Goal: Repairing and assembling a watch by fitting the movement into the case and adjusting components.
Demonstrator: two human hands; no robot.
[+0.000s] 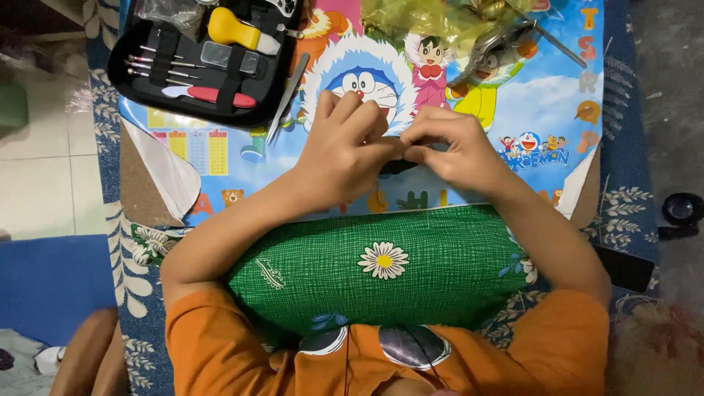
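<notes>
Left hand: the left hand [345, 150] is curled with knuckles up, its fingertips pinched together against a small dark object [400, 166] at the middle of the mat
Right hand: the right hand [451, 147] mirrors it, fingers bent and closed onto the same dark object from the other side; the two hands meet fingertip to fingertip
Dark object: small, flat-looking and black, mostly hidden by the fingers; only a sliver shows below them, lying just above the mat, and what it is cannot be told
Mat: a glossy, smooth cartoon mat [543, 110] in blue with bright printed figures and letters, lying flat under both hands, one corner curled up white at the left
Pillow: a plump green pillow [381, 268] of cross-hatched cloth with a white daisy print, under both forearms, just below the hands
Tool case: an open black tool case [202, 62] with rounded corners at the upper left, well apart from the hands; slim metal tools held in elastic loops, a red handle, a yellow rounded grip
Tweezers: thin metal tweezers [287, 99] lie slanted beside the case edge
Plastic bag: a crumpled yellow translucent plastic bag [425, 18] at the top edge
Sleeves: orange fabric sleeves [213, 337], soft and matte
</notes>
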